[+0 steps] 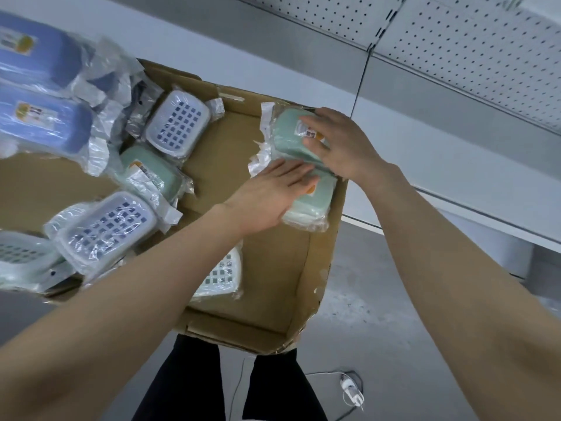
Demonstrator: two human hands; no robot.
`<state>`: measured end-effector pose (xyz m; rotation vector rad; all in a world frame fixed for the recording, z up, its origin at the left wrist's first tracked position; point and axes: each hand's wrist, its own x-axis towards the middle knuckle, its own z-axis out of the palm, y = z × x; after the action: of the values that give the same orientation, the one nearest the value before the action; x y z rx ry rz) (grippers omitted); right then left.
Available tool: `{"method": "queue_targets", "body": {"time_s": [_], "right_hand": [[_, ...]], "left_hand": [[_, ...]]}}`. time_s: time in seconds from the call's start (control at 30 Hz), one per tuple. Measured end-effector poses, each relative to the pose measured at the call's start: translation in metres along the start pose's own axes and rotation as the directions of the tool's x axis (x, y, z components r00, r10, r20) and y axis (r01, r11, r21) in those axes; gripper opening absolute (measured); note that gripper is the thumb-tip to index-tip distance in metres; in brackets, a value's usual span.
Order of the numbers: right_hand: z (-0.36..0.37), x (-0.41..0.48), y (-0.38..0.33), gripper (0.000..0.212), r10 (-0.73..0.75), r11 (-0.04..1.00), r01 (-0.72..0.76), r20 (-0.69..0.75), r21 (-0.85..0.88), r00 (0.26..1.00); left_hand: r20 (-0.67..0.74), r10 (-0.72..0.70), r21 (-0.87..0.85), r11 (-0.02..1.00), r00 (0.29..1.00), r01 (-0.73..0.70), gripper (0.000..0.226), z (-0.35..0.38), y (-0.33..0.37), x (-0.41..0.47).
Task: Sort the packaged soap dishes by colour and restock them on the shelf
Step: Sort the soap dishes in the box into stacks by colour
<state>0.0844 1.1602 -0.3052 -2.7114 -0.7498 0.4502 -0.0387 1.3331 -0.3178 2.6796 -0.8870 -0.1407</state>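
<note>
Two green soap dishes in clear wrap lie at the right wall of a cardboard box (258, 326). My right hand (337, 144) lies over the far green dish (288, 132), fingers spread on its top. My left hand (267, 196) rests flat, fingers straight, on the near green dish (309, 208). A third green dish (148, 171) lies in the middle of the box. Blue dishes with white grids (177, 124) (106, 229) lie to the left, and two blue lidded dishes (33, 123) at the far left.
A grey shelf (455, 141) with a perforated back panel (455, 41) runs along the right. Another gridded dish (221, 275) lies under my left forearm. My legs stand below the box, and a white cable with a plug (349, 387) lies on the grey floor.
</note>
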Motion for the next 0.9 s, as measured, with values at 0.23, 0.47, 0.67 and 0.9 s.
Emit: {"method": "queue_targets", "body": {"time_s": [0.23, 0.47, 0.67, 0.9], "right_hand": [[0.001, -0.019, -0.01, 0.048, -0.06, 0.992, 0.049, -0.097, -0.114, 0.993], [0.028, -0.089, -0.113, 0.037, -0.096, 0.993, 0.072, -0.275, -0.094, 0.957], [0.116, -0.125, -0.212, 0.072, 0.071, 0.993, -0.044, 0.252, -0.11, 0.965], [0.126, -0.129, -0.238, 0.058, 0.369, 0.928, -0.285, 0.505, -0.238, 0.78]], "left_hand": [[-0.08, -0.13, 0.064, 0.989, 0.988, 0.135, 0.078, -0.001, -0.003, -0.02], [-0.179, -0.465, 0.013, 0.88, 0.867, 0.474, 0.069, -0.017, -0.05, -0.156], [-0.08, -0.557, 0.117, 0.819, 0.827, 0.562, 0.081, -0.007, -0.075, -0.253], [0.092, -0.671, 0.148, 0.74, 0.736, 0.656, 0.089, -0.022, -0.094, -0.264]]}}
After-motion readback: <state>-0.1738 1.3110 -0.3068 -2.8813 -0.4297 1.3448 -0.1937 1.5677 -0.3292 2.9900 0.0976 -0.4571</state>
